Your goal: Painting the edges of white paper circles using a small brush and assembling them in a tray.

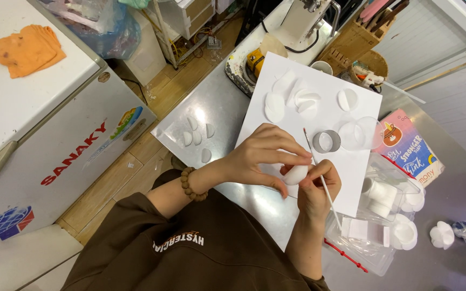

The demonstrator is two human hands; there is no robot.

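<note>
My left hand [262, 156] and my right hand [315, 189] meet over the near edge of a white paper sheet [319, 108]. Between their fingertips sits a small white folded piece [296, 174], pinched by both hands. In my right hand there is also a thin white stick with a red tip [319, 172], slanting up and away. A wooden bead bracelet [191, 184] circles my left wrist. Farther up the sheet lie several white rounds [292, 97], a metal ring cutter [327, 141] and a clear round lid [358, 133].
Small white half-rounds [198, 134] lie on the steel table [222, 108] to the left. Clear plastic trays with white pieces [384, 207] stand at the right, beside a pink printed card [408, 145]. A white chest freezer [44, 124] with an orange cloth [27, 49] stands at the left.
</note>
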